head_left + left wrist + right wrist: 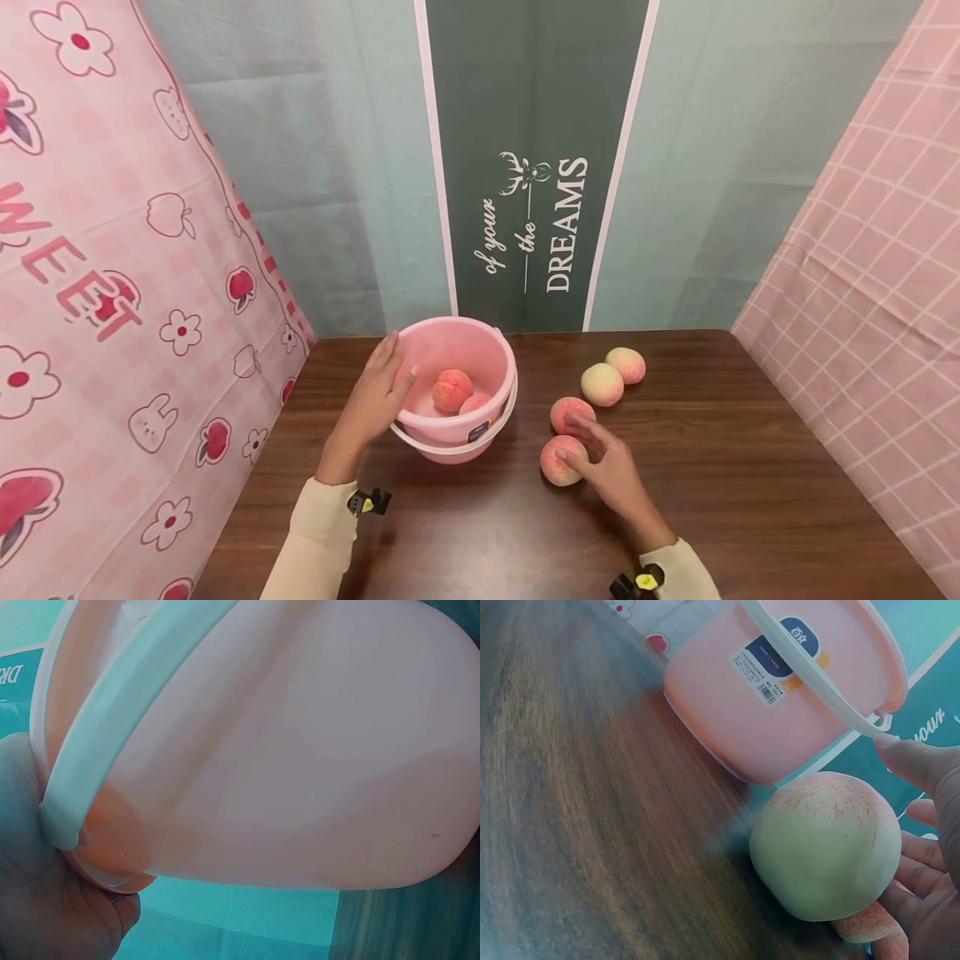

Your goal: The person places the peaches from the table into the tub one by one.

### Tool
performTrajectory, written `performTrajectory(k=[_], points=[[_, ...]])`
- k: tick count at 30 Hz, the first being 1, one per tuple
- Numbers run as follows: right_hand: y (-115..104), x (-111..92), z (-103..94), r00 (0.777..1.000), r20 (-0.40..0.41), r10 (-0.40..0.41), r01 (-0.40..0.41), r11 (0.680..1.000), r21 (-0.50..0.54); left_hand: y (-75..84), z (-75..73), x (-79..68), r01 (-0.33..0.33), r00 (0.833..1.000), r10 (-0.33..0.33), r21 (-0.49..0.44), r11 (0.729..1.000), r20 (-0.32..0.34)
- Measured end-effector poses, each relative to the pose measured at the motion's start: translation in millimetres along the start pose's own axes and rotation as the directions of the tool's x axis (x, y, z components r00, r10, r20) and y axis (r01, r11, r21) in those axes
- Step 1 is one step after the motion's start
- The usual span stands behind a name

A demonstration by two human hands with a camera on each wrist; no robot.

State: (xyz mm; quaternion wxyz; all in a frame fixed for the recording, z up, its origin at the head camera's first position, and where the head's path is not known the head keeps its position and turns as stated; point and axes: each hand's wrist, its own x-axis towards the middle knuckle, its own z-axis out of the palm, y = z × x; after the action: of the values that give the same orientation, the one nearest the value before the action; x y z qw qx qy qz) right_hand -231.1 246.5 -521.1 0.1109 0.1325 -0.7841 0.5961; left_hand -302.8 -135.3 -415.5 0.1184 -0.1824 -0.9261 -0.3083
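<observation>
A pink bucket (450,435) with a white handle stands on the left of the table, tilted slightly in the head view. Two peaches (452,390) lie inside it. My left hand (372,396) holds its left rim, thumb over the edge and fingers along the outside; the left wrist view shows this grip beside the handle's end (64,829). Right of the bucket, my right hand (611,467) reaches over a near peach (557,468) and a second red peach (570,410). Its thumb and fingers are spread around the near peach (825,847), the thumb raised off it.
Two paler peaches (602,385) sit touching farther back on the right. The dark wooden table (720,467) ends at a grey-green curtain (690,192) behind. Pink patterned cloths hang at left (135,275) and right (870,250).
</observation>
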Motion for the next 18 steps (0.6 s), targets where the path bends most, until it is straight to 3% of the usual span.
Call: performTrajectory(k=[6, 15, 18], points=[[2, -4, 0.6, 1.000, 0.004, 0.007, -0.007, 0.999, -0.037, -0.4, -0.5, 0.2, -0.007, 1.000, 0.007, -0.002, 1.000, -0.005], [12, -7, 1.3, 0.994, -0.012, 0.110, -0.110, 0.968, -0.224, -0.4, -1.6, 0.5, -0.013, 1.000, 0.013, -0.004, 1.000, -0.008], [14, -9, 0.9, 0.993, -0.007, 0.120, -0.119, 0.966, -0.231, -0.6, -1.3, 0.2, -0.016, 1.000, 0.016, -0.001, 1.000, -0.007]])
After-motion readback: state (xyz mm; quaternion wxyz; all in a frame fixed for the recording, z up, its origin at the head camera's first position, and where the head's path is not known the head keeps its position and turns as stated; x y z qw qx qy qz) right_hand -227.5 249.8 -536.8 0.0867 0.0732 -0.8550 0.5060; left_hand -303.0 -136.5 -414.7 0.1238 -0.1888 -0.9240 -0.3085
